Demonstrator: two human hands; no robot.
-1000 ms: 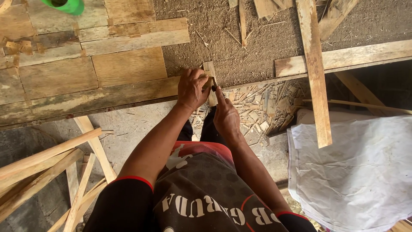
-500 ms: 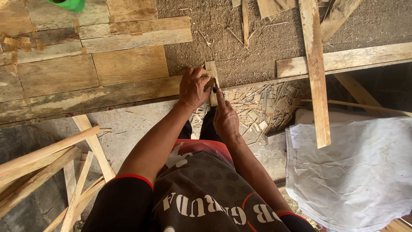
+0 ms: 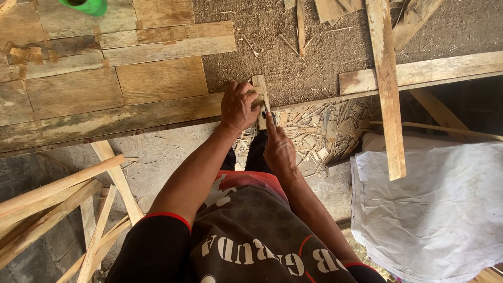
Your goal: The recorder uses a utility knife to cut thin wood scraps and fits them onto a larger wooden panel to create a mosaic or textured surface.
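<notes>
Head view: the left hand point(image 3: 238, 106) is clamped around a short wooden strip point(image 3: 260, 97) at the near edge of the plank table point(image 3: 105, 118), the strip's long axis pointing away from the person. The right hand point(image 3: 279, 149), just below it, pinches a small dark tool point(image 3: 265, 114) against the strip's near end
</notes>
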